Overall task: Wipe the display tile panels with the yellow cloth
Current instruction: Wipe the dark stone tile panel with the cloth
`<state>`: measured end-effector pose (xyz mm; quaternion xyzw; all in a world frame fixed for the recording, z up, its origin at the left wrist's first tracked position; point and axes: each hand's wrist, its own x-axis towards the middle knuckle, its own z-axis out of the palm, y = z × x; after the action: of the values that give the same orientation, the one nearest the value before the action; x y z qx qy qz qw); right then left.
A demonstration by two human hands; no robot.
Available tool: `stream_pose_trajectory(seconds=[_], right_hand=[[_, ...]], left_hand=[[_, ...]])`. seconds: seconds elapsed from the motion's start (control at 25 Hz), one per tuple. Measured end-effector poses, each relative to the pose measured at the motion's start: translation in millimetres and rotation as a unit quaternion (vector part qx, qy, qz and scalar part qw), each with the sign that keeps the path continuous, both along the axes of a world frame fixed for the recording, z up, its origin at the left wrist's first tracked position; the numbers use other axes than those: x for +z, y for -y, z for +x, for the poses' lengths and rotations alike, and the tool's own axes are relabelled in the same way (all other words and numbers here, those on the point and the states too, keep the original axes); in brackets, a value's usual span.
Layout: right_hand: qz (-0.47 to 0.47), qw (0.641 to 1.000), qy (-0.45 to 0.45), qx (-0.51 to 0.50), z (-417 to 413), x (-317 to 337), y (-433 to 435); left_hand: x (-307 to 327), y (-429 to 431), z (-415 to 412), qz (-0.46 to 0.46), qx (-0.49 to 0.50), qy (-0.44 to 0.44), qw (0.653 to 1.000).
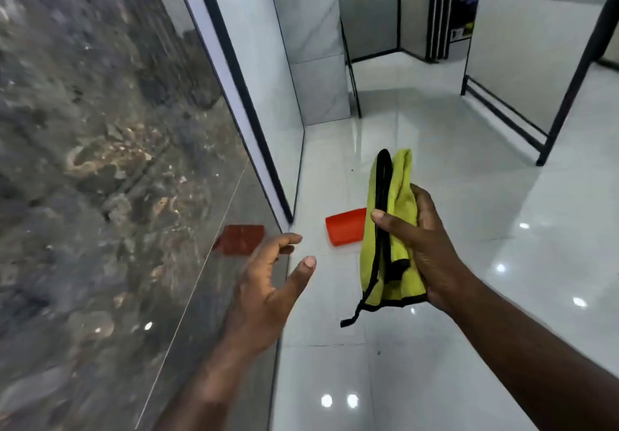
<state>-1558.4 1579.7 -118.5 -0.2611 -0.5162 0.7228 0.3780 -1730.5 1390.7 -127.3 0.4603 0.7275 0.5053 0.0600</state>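
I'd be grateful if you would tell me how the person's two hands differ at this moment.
The right hand is closed around the folded yellow cloth, held over the white floor; the left hand is empty, its fingers spread open. The left hand is by the lower edge of the dark marbled tile panel; the right hand is clear of it. Both are bare, and neither is wiping yet.

Below you lies a glossy white tiled floor (452,196), speckled with reflections of ceiling lights. Take the orange tray (345,226) resting on that floor as your landmark. Its reddish reflection (239,239) shows just to its left. Well beyond the tray and to its right you see a black metal frame (549,122) standing on the floor. Farther back, beyond the tray, you find a dark rack (452,8), too blurred to read.
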Motion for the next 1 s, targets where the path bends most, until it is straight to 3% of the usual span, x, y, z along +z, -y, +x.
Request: stream_pose_trajectory(seconds=[0.28,0.6,1.0], right_hand=[[0.085,0.991,0.078,-0.071,9,-7,-135],[0.129,0.969,0.196,-0.077,-56,-47,-301],[0.033,0.961,0.219,-0.165,-109,-62,-526]], left_hand=[[-19,-149,-17,-0.012,-0.042,-0.026,0.999],[-88,-328,-95,0.018,-0.039,0.011,0.999],[-113,-596,-164,-0.020,-0.102,0.078,0.991]])
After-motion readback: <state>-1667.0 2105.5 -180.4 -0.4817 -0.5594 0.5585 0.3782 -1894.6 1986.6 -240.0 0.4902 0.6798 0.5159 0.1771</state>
